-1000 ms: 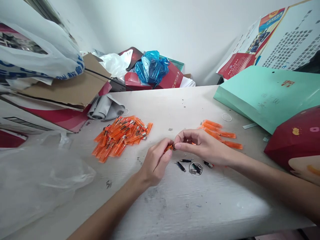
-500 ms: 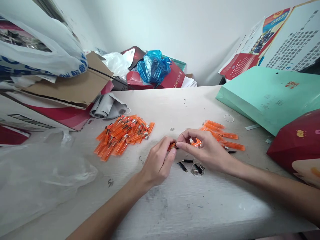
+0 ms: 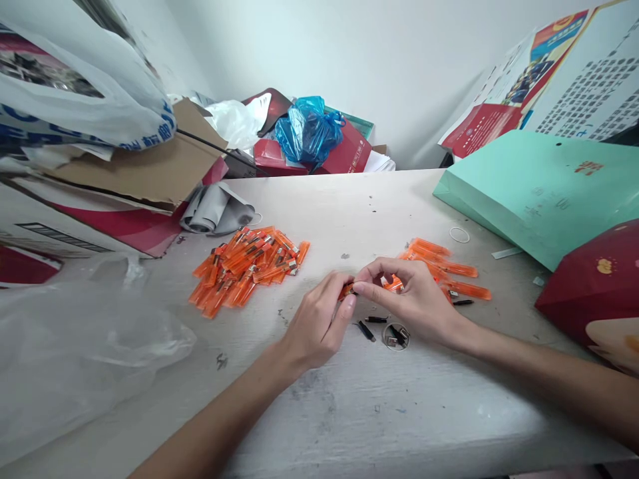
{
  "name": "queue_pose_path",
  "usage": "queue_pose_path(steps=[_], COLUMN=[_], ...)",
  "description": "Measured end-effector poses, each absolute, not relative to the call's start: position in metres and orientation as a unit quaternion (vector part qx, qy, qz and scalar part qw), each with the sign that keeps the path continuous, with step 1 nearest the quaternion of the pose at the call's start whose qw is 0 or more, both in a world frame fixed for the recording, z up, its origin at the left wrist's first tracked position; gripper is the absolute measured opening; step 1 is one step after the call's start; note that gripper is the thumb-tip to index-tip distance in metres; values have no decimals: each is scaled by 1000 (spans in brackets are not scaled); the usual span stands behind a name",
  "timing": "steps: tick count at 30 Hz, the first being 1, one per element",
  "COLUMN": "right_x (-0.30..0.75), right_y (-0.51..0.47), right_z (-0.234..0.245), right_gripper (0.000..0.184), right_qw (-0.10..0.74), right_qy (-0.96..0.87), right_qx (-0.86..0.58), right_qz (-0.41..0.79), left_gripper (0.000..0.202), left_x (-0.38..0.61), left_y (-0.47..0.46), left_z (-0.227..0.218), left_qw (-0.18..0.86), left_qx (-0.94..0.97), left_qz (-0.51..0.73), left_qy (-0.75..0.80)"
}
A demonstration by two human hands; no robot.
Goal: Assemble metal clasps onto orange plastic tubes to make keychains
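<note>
My left hand is closed around a small orange see-through piece that looks like a lighter; the fingers hide most of it. Thumb and forefinger of my right hand pinch its dark end, between the two hands. Just below lie two thin black sticks, resembling lighter igniters. Beside them a white ring surrounds more black and metal bits. A heap of orange lighters with metal ends is left of my hands. More orange bodies lie behind and right of my right hand, which partly covers them.
At left are a clear plastic bag and a cardboard box under a white bag. A blue bag sits at the back. A mint-green bag and a dark red bag stand at right.
The view has shifted very slightly. Both hands keep the same hold on the orange lighter, with only small finger motion; the piles look unchanged.
</note>
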State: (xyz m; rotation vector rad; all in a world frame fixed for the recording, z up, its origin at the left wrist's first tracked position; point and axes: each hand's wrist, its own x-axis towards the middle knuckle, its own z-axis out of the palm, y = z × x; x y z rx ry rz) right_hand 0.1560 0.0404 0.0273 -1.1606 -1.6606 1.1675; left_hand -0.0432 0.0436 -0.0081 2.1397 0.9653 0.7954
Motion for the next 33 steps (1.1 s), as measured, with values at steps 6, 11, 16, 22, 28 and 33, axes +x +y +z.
queue_pose_path(steps=[6,11,16,22,28,33], right_x=[158,157,156,154,155,154], right_y=[44,43,41,39,36,37], right_z=[23,20,20,19,22,21], right_gripper=[16,12,12,20,23,22], right_qw=[397,413,425,399,379,388], right_qy=[-672,-694,-724,-756,-760,-802], right_qx=[-454,-445,-410,-363,-342,-297], right_qz=[429,388,355,372,401,345], left_gripper=[13,13,20,32,38,36], left_x=[-42,-42,-42,-42,-43,-43], left_y=[44,43,42,43,43,42], left_z=[-8,-8,-7,-5,-9,-13], left_qw=[330,337,395,449,475,493], left_qx=[812,805,767,724,701,687], left_qz=[306,318,324,346,362,367], left_qy=[373,371,389,392,389,387])
